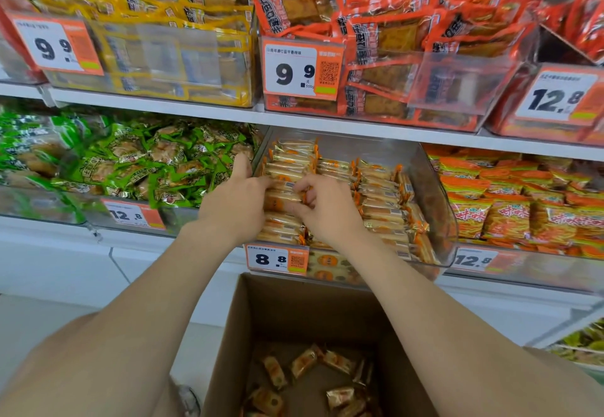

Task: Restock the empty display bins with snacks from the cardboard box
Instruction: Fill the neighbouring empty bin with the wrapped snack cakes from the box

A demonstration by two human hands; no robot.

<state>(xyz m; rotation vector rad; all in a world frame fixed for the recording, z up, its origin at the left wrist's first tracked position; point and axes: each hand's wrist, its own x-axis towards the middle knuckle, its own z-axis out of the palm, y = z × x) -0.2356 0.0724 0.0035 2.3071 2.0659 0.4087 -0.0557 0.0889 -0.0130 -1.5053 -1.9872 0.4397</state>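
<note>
We see both hands reaching into the clear display bin in the middle of the lower shelf, the one with the 8.8 price tag on its front edge. The bin is well filled with snack packs in gold and orange wrappers. They lie flat in stacked columns, each with its long axis running left to right, parallel to the shelf's front edge, and its crimped ends towards the bin's side walls. The hands meet over the left-hand column, close to the bin's left wall. The left hand has its thumb raised beside that wall and its fingers curled round the left end of the held packs. The right hand has its fingers bent tightly and pinches the right end of the same packs. These lie level, pointing the same way as the rows under them. How many packs are gripped we cannot tell. Below the shelf, straight under the forearms, stands the open cardboard box. On its floor lie loose packs, scattered and pointing every way. In the bin to the left lie green packets; in the bin to the right, orange bags.
</note>
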